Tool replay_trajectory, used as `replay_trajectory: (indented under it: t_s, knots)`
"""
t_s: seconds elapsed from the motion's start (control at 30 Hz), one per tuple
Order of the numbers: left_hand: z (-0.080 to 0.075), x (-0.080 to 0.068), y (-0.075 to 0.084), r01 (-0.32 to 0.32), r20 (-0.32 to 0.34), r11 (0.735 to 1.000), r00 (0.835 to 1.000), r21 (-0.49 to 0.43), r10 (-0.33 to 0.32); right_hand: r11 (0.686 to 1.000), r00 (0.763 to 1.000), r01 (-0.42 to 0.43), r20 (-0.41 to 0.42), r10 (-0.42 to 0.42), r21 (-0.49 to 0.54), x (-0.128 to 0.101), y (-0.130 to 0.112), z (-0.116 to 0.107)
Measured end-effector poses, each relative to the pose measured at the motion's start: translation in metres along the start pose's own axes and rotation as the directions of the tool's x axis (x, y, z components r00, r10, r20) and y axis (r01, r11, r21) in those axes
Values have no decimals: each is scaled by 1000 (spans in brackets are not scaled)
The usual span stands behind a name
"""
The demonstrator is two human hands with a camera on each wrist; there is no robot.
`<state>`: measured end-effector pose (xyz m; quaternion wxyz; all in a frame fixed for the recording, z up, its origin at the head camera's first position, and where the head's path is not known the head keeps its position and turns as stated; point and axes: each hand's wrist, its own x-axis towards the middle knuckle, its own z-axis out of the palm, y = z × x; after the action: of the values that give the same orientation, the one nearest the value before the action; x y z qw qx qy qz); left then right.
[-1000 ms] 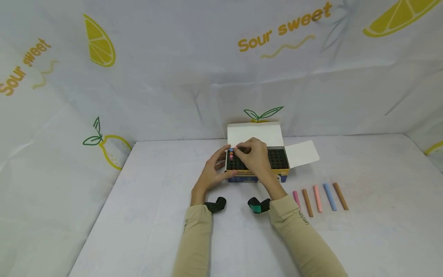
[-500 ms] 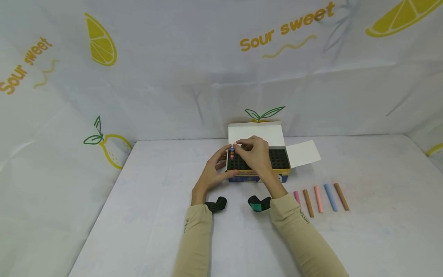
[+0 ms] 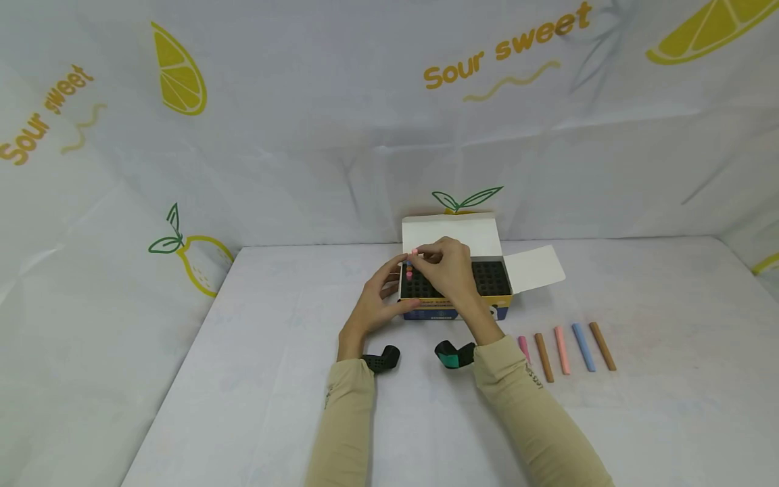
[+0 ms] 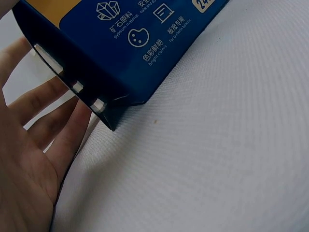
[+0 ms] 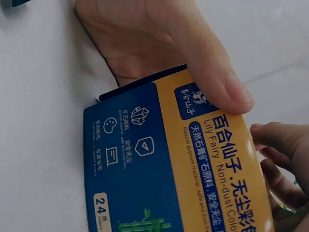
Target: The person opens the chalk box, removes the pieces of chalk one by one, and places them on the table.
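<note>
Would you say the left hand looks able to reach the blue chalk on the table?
Probably not easily: the left hand holds the box, and the right arm lies across the way to the blue chalk.

Access to the box (image 3: pixel 435 314) is obstructed at its left end by the left grip (image 3: pixel 374 304) and at the rear by the raised lid (image 3: pixel 450 231); the right grip (image 3: pixel 447 270) spans the middle of the black insert (image 3: pixel 491 279). The insert's right end permits entry from above, while the side flap (image 3: pixel 537 269) obstructs low approach from the right. The surface (image 3: pixel 262 379) left of the forearms affords free passage; chalk sticks (image 3: pixel 562 350) occupy the right front, narrowly spaced.
</note>
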<state>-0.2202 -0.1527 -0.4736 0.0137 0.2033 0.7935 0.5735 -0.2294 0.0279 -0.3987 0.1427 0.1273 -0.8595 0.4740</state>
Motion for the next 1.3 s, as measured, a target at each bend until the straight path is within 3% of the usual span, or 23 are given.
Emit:
replay_trajectory:
  t_s: [0.33,0.73,1.13,1.3]
  knots:
    - [1,0,3,28,-2,1000,1000,2,-28,993,997,44,-68,-37,108,2,-18,-18]
    - [1,0,2,17,-1,1000,1000,8,-17,992,997,36,-68,-28,118,-17,-27,-46]
    - [1,-1,2,16,-3,1000,1000,8,-16,987,994,88,-78,-78,133,-45,-20,-81]
    - [1,-1,4,19,-2,1000,1000,12,-19,993,994,90,-71,-85,72,-58,-14,-103]
